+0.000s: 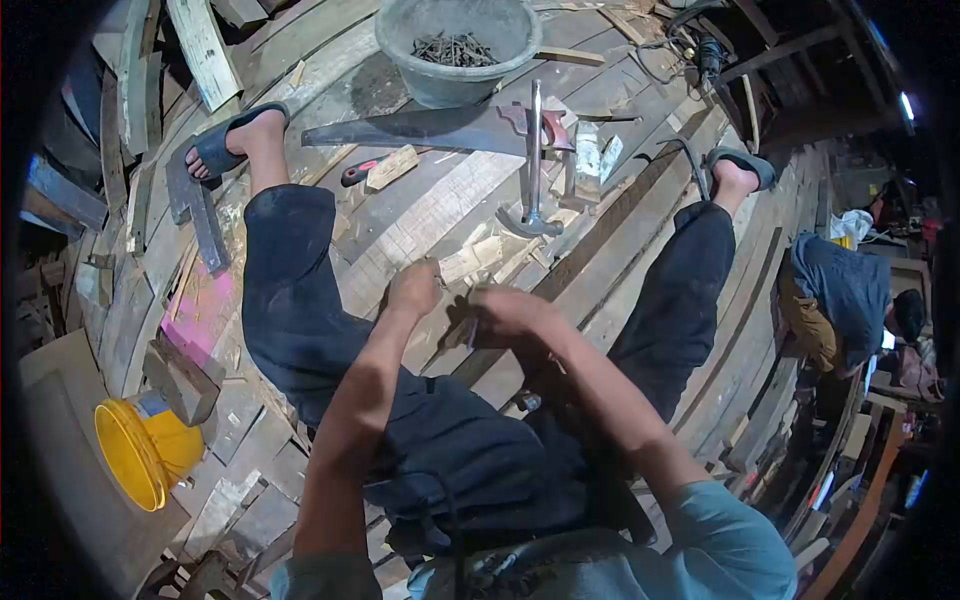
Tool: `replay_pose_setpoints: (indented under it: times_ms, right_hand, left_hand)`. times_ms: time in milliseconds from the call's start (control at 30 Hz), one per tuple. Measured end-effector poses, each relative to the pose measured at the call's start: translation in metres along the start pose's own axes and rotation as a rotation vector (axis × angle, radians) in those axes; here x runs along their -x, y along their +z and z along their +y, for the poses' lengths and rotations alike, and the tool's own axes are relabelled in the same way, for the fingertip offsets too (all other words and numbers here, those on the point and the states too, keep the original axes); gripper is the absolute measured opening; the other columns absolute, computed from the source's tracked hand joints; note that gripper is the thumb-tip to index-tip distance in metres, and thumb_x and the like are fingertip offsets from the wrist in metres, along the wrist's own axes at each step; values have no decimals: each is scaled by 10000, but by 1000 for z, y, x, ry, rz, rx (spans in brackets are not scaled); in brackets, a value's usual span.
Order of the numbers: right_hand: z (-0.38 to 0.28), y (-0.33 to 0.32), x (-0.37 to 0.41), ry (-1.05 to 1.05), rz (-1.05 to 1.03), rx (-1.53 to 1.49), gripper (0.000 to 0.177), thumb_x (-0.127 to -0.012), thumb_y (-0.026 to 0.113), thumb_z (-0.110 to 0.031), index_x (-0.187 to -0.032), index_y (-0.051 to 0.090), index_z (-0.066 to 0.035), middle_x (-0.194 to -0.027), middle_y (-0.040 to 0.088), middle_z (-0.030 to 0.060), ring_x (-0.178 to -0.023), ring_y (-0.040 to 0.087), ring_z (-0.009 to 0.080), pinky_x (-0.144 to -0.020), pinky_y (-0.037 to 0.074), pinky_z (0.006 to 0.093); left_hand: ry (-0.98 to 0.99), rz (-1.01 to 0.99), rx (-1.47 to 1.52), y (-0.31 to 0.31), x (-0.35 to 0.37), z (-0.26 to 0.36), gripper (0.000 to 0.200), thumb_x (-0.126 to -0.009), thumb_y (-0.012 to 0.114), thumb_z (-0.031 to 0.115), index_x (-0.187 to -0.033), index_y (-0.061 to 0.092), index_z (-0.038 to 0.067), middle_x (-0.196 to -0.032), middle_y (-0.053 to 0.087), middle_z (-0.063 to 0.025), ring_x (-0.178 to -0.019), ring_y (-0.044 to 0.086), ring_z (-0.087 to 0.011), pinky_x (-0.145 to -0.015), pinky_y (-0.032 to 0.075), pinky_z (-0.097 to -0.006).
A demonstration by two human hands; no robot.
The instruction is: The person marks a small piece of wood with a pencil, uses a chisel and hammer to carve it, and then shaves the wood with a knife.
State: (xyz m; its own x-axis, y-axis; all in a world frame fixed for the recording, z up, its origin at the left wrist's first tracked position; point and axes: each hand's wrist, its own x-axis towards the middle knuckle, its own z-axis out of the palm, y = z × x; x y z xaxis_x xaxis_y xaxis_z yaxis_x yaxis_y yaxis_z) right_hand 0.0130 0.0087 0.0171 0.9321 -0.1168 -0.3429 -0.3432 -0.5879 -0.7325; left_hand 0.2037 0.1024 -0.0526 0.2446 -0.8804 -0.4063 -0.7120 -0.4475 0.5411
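Note:
Both my hands are close together over the wood between my legs. My left hand is closed, fingertips pinched toward my right hand. My right hand is curled around something mostly hidden, with a greyish end below its fingers; I cannot tell what it is. Just beyond them lie pale wood offcuts and a claw hammer, its head toward me. Past these rests a handsaw, its reddish handle under the hammer's shaft. A red-and-black tool handle lies beside a small wood block.
A grey bucket holding what look like nails stands ahead. A curved metal bar lies by my right foot. At left are a yellow bucket, a pink board and a wood block. Another person is bent over at right.

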Motion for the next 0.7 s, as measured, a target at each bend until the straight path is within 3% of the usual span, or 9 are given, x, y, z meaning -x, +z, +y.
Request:
replay_pose_setpoints:
  times_ms: [33, 100, 133, 233, 267, 367, 433, 467, 700]
  right_hand:
    - [12, -11, 7, -39, 34, -43, 376, -700, 702, 6, -1050, 567, -22, -1025, 595, 175, -988, 592, 385, -850, 489, 429]
    - [27, -27, 31, 13, 155, 22, 353, -715, 724, -31, -1028, 560, -23, -985, 583, 176, -952, 586, 385, -822, 478, 432]
    - [26, -36, 41, 40, 211, 53, 345, -722, 735, -49, -1017, 557, -24, -966, 577, 177, -934, 582, 385, -808, 473, 434]
    - [1, -61, 66, 171, 406, -30, 299, -772, 744, -127, -988, 565, -27, -937, 559, 173, -900, 571, 374, -773, 463, 426]
    - [-5, -66, 72, 229, 433, -12, 299, -786, 732, -126, -1017, 576, -19, -985, 572, 188, -941, 576, 390, -814, 470, 436]
    - [-10, -64, 84, 350, 540, 41, 312, -821, 709, -140, -1074, 596, 2, -1079, 593, 225, -1028, 580, 429, -899, 483, 460]
    - [-2, -49, 82, 347, 642, 79, 326, -831, 713, -173, -1074, 593, 8, -1078, 585, 241, -1037, 571, 442, -906, 480, 470]
    - [-1, -42, 79, 262, 748, 54, 283, -828, 727, -226, -938, 575, -14, -836, 529, 158, -766, 563, 363, -695, 453, 437]
    - [5, -19, 71, 289, 890, 80, 274, -814, 715, -172, -949, 569, 16, -878, 528, 180, -789, 552, 370, -694, 443, 430]
  left_hand:
    - [26, 48, -12, 2, 0, 1, 263, -834, 609, 105, -1080, 626, 11, -1047, 650, -253, -1011, 618, -431, -885, 487, -489]
    - [76, 142, -32, 6, -3, 2, 299, -835, 638, 132, -1107, 609, 10, -1021, 636, -252, -995, 608, -433, -887, 485, -483]
    - [48, 104, -30, 3, -4, 8, 435, -796, 717, 192, -1173, 584, 21, -1054, 599, -229, -1034, 580, -412, -917, 470, -479]
    - [3, 60, -86, -5, -2, 27, 536, -780, 743, 223, -1245, 561, 27, -1264, 523, -200, -1196, 512, -374, -1005, 430, -488]
    - [-17, 33, -119, -4, -2, 31, 608, -752, 776, 221, -1279, 548, 20, -1303, 497, -184, -1235, 472, -357, -1023, 414, -470]
    - [121, 205, -241, 25, -14, 19, 636, -702, 808, 171, -1268, 548, 46, -1195, 525, -191, -1134, 517, -386, -958, 453, -475]
    - [93, 153, -228, 26, -19, 25, 658, -685, 812, 147, -1277, 545, 42, -1222, 516, -190, -1173, 498, -376, -988, 443, -463]
    - [85, 151, -216, 28, -19, 28, 654, -688, 808, 141, -1278, 545, 41, -1230, 514, -188, -1184, 492, -373, -994, 440, -460]
    - [-15, 97, -196, 39, -22, 40, 685, -754, 745, 132, -1378, 475, 51, -1405, 434, -183, -1307, 412, -346, -1064, 389, -479]
